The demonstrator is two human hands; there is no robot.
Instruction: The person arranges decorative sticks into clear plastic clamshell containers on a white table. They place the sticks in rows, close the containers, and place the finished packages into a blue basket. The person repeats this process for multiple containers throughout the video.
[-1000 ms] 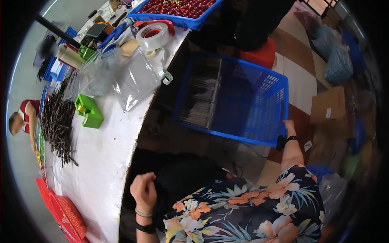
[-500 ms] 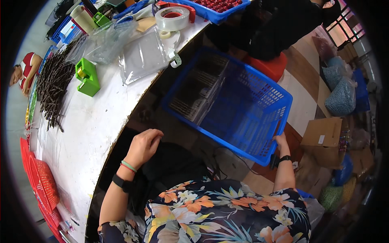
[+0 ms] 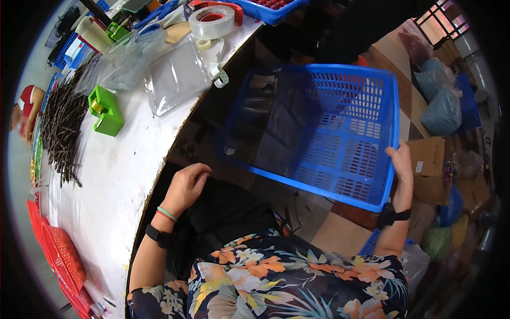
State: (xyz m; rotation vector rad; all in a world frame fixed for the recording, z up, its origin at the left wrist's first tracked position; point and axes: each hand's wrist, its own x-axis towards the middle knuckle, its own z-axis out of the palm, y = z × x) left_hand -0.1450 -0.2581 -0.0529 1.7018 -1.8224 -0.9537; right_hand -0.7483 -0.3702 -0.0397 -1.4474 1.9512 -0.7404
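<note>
My right hand (image 3: pixel 401 159) grips the right rim of a blue plastic basket (image 3: pixel 366 199) with slotted walls. The basket is tilted, its right end raised, and its left end reaches into the shadow beside the table. Flat clear packs (image 3: pixel 257 130) lie dimly at that dark end; their contents are hard to make out. Nearer the table edge, my left hand (image 3: pixel 186 186) is held above dark cloth, fingers curled closed, with nothing visible in them. It is apart from the basket.
On the white table (image 3: pixel 122 175) lie dark twiggy stems (image 3: pixel 64 119), a green tape dispenser (image 3: pixel 106 111), clear plastic bags (image 3: pixel 178 74) and a large tape roll (image 3: pixel 211 22). Red baskets (image 3: pixel 58 255) stand at the left. A cardboard box (image 3: pixel 427 165) and filled bags (image 3: pixel 441 109) are right.
My right hand has moved up and to the right, raising and tilting the blue basket's right end. The packs now sit deeper in shadow. My left hand has barely moved.
</note>
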